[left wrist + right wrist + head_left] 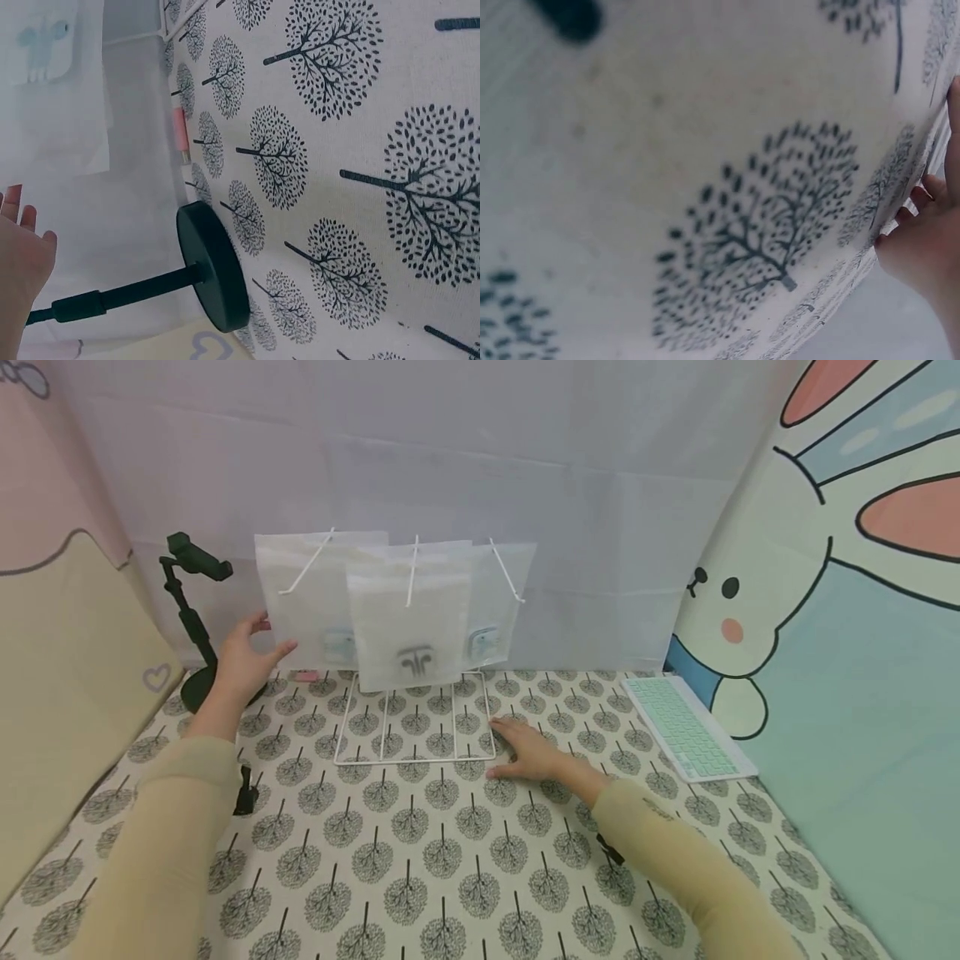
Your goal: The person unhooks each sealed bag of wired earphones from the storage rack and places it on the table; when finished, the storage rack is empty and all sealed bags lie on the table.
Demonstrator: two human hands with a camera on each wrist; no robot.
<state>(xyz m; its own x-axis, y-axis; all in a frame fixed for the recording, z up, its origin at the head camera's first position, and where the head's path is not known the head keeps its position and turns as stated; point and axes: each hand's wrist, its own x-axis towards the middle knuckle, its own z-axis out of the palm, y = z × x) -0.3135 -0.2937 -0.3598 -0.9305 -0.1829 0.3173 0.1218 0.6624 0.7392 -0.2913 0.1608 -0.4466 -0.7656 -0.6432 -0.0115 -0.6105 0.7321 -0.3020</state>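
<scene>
Three translucent white bags hang on white wire hooks above a white wire rack base point(412, 762): a left bag point(300, 602), a middle bag point(408, 631) and a right bag point(510, 585). Pale or dark shapes show through their lower parts, like earphones in the middle one. My left hand point(243, 664) is raised beside the left bag's edge, fingers and thumb spread, gripping nothing. In the left wrist view that hand point(22, 259) stands apart from a hanging bag point(52, 142). My right hand point(528, 753) rests low on the table, fingertips right at the rack base's right side.
A dark green desk lamp point(193, 631) stands behind my left hand. Near the back edge lies a small pink item point(305, 676). At the right is a white keyboard with mint keys point(690, 731). A tree-print cloth point(442, 893) covers the table; curtains enclose it.
</scene>
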